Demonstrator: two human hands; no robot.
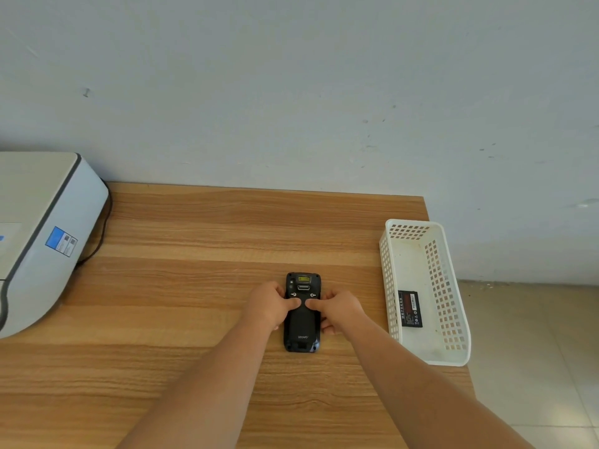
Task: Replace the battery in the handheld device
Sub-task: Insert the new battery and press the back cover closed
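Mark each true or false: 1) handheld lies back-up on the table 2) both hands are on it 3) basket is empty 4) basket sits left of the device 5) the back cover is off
1) The black handheld device lies back-up on the wooden table. True.
2) Left hand and right hand both grip it, thumbs pressing on its back. True.
3) The white perforated plastic basket is empty. False: a black flat battery lies in it.
4) The basket sits left of the device. False: it is to the right, at the table's edge; a grey machine is on the left.
5) The back cover is off. False: it still covers the back.
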